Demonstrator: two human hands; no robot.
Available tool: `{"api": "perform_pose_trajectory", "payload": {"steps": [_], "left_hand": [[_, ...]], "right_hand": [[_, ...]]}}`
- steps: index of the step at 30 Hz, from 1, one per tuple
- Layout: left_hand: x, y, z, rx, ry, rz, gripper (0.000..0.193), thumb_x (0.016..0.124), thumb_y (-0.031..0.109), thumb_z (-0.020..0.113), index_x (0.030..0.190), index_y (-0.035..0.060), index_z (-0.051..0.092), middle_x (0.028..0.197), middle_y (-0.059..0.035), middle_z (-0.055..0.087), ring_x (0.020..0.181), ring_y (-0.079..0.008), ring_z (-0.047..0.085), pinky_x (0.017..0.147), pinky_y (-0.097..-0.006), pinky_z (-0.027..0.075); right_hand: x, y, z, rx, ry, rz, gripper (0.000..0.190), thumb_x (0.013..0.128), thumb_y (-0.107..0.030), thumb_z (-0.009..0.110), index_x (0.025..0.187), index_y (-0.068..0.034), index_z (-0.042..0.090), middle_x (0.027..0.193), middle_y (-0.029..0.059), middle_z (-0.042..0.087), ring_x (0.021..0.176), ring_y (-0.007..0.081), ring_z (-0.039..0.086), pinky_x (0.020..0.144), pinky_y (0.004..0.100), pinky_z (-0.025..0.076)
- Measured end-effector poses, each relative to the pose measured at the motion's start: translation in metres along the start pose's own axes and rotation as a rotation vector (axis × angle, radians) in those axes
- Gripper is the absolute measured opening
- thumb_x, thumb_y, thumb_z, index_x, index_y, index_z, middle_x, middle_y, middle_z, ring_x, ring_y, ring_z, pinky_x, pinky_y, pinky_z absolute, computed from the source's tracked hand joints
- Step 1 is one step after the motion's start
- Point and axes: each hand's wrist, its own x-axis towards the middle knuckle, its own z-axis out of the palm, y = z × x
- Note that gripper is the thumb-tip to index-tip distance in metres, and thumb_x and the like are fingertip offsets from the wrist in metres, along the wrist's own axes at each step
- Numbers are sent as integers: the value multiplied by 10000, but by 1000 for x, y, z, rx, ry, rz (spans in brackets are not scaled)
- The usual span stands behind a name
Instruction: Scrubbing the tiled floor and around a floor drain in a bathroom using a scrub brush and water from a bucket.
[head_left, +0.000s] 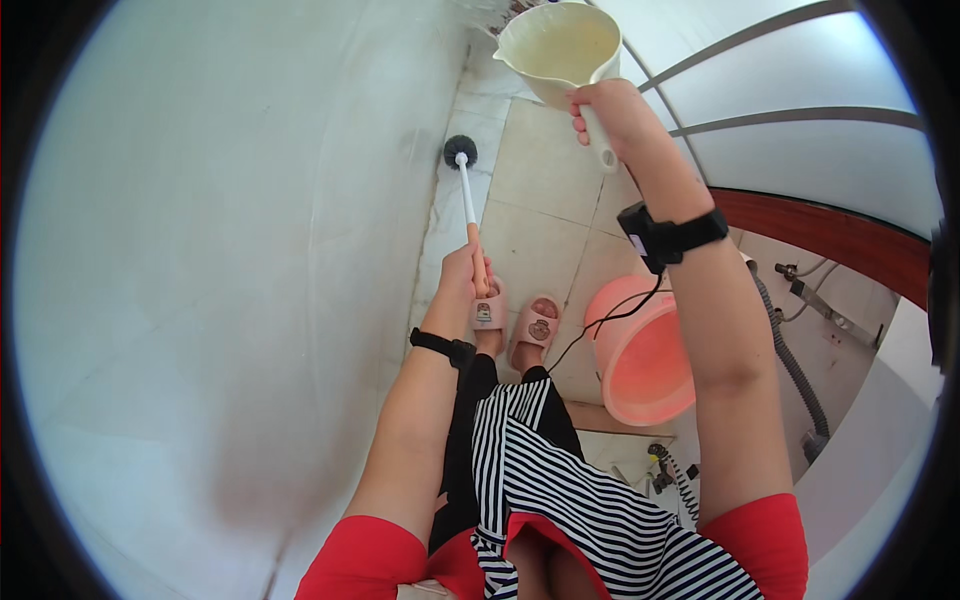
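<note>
My left hand (463, 271) is closed around the orange grip of a round-headed toilet brush (466, 191). The brush's dark bristles touch or hover over the pale strip along the foot of the left wall; which of the two I cannot tell. Farther up and to the right, my right hand (611, 112) holds the handle of a cream plastic dipper (564, 46). The dipper's spouted bowl is raised and faces me, with a pale wet-looking inside. Splashing water (480, 21) shows by the bowl's left edge.
A pink plastic bucket (649, 367) lies tilted on the tiled floor (536, 225) by my slippers (538, 326). The glossy wall (225, 225) fills the left side. Frosted panels (795, 67), a grey corrugated hose (787, 345) and pipe fittings stand at the right. A black cable hangs from my right armband.
</note>
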Motion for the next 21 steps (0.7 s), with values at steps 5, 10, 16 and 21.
{"api": "perform_pose_trajectory", "payload": {"steps": [5, 10, 16, 21], "left_hand": [[1, -4, -7, -39, -21, -17, 259, 850, 268, 444, 839, 13, 482, 644, -71, 491, 480, -172, 456, 409, -299, 419], [3, -9, -7, -6, -26, -35, 256, 852, 274, 437, 842, 21, 475, 636, -68, 477, 472, -169, 451, 391, -299, 404], [24, 7, -13, 224, 28, -48, 241, 846, 267, 445, 865, 29, 470, 590, -55, 449, 428, -161, 427, 364, -297, 375], [26, 25, -17, 286, 51, -35, 210, 840, 244, 446, 835, 34, 465, 571, -54, 428, 416, -161, 415, 348, -301, 349]], "right_hand": [[-28, 16, -29, 57, -57, 78, 65, 724, -15, 467, 735, 46, 451, 619, 88, 468, 476, 146, 452, 396, 277, 373], [-57, 60, -57, 6, 15, 112, 66, 703, -35, 456, 749, 12, 453, 590, 61, 460, 450, 131, 455, 383, 253, 371], [-24, 101, -66, -614, 133, 163, 114, 657, -21, 445, 754, 35, 463, 539, 105, 473, 438, 172, 494, 381, 302, 402], [25, 98, -50, -1309, 226, -357, 232, 681, -76, 485, 851, 81, 498, 753, 273, 547, 720, 397, 544, 645, 430, 446]]}}
